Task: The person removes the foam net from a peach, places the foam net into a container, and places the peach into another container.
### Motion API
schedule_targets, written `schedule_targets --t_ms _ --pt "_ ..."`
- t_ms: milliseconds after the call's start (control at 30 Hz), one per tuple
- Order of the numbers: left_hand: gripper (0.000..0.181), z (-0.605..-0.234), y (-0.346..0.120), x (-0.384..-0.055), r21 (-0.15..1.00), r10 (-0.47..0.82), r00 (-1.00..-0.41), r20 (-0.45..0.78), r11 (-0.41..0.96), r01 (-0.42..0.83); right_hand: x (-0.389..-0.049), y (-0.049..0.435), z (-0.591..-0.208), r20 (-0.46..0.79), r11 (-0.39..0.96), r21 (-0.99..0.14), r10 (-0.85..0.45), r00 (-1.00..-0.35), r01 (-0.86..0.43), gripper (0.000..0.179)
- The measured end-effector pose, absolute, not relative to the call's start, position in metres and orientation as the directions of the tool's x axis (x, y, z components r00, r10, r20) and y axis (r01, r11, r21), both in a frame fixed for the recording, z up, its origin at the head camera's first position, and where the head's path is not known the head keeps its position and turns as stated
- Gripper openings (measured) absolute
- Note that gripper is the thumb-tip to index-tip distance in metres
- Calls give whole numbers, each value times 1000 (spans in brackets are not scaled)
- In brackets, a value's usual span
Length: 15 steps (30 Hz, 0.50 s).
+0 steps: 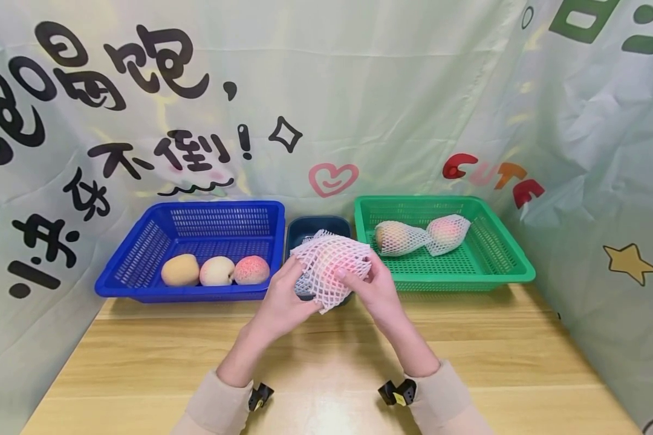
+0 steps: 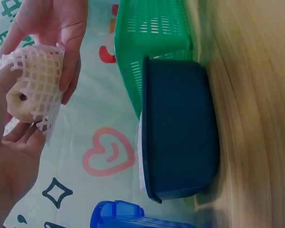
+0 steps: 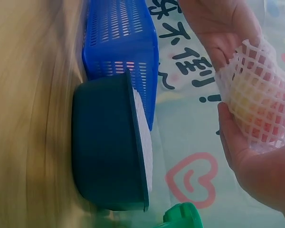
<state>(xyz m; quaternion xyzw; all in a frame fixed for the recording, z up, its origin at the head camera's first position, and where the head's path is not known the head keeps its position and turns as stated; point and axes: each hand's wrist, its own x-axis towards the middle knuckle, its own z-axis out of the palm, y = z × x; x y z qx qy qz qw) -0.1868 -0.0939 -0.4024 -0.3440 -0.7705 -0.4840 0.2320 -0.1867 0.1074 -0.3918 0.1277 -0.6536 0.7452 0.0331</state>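
Observation:
Over the dark blue bin [image 1: 310, 225], my left hand [image 1: 287, 300] and right hand [image 1: 376, 292] hold a peach [image 2: 20, 105] partly covered by a white foam net sleeve [image 1: 332, 266]. Left-hand fingers curl around the fruit's near side and the net's edge. From the other side my right hand grips the sleeve, its thumb lying over the mesh. In the left wrist view the peach's stem end shows bare, outside the net. The right wrist view shows the mesh spread across its yellow and pink side.
To the left, a blue basket [image 1: 223, 206] holds three bare peaches [image 1: 216, 270]. At right, a green basket [image 1: 446, 278] holds two netted fruits [image 1: 398, 238]. White netting [image 3: 143, 140] shows at the bin's rim. A printed cloth [image 1: 402, 90] hangs behind the wooden table [image 1: 326, 362].

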Motion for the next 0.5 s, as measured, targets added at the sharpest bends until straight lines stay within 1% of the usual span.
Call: schedule_targets --t_ms 167,500 --pt "74 -404 -94 -187 604 313 -681 663 314 732 -187 105 -393 239 -122 -967 -141 -961 -222 62" --pt "84 -405 -95 -186 597 323 -701 636 369 712 -185 107 -389 244 -76 -969 -166 -955 -235 60"
